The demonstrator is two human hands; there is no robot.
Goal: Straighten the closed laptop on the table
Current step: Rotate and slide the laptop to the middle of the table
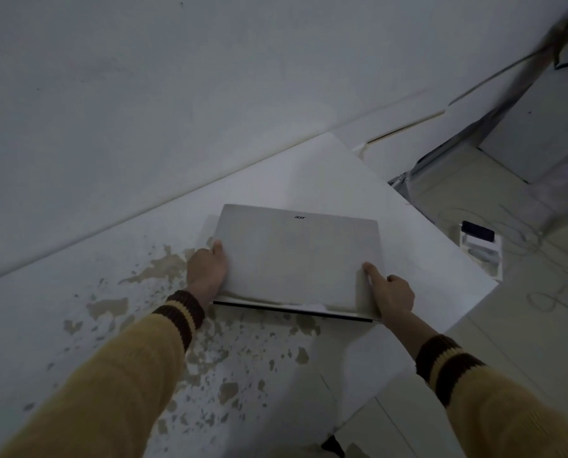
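A closed silver laptop (295, 256) with a small dark logo near its far edge lies on the white table (325, 166), turned a little against the table's edges. My left hand (207, 271) grips its near left edge, thumb on the lid. At the near right corner my right hand (391, 294) holds the laptop, with the thumb stretched along the lid and the fingers wrapped under the edge. Both sleeves are yellow with dark brown cuffs.
The table's paint is chipped in brown patches (163, 269) left of and in front of the laptop. A white wall (143, 94) runs behind. To the right, lower down, lie thin cables (540, 246), a small white box with a black device (479, 239) and a grey panel (536, 127).
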